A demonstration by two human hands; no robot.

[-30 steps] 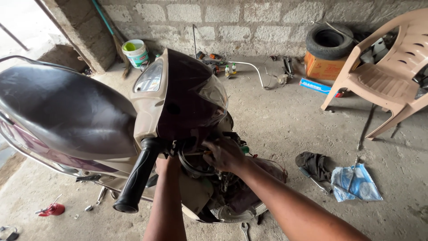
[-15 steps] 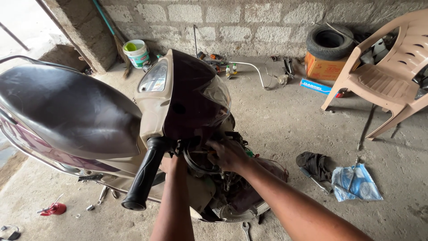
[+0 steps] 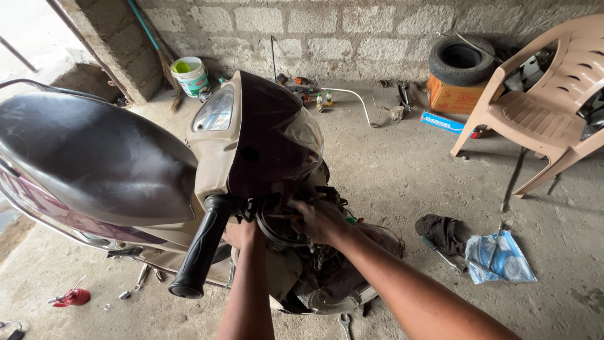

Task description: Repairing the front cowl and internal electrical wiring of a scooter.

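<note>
A beige and dark maroon scooter [image 3: 251, 145] with a black seat [image 3: 88, 157] stands in front of me, its front panels off. My left hand [image 3: 242, 233] reaches in just under the black handlebar grip [image 3: 200, 249] and its fingers are hidden behind the parts there. My right hand [image 3: 318, 219] is closed on the dark cables and wiring [image 3: 277, 223] below the headlight cover. What the left hand holds is hidden.
A tan plastic chair [image 3: 547, 107] stands at the right, with a tyre [image 3: 462, 60] on an orange box beside it. A dark rag [image 3: 443, 230], a blue plastic bag [image 3: 497, 258], spanners and a red oil can [image 3: 72, 296] lie on the concrete floor. A white bucket [image 3: 190, 75] sits by the block wall.
Both hands have shifted slightly to the right under the handlebar, and the view has moved a little with them.
</note>
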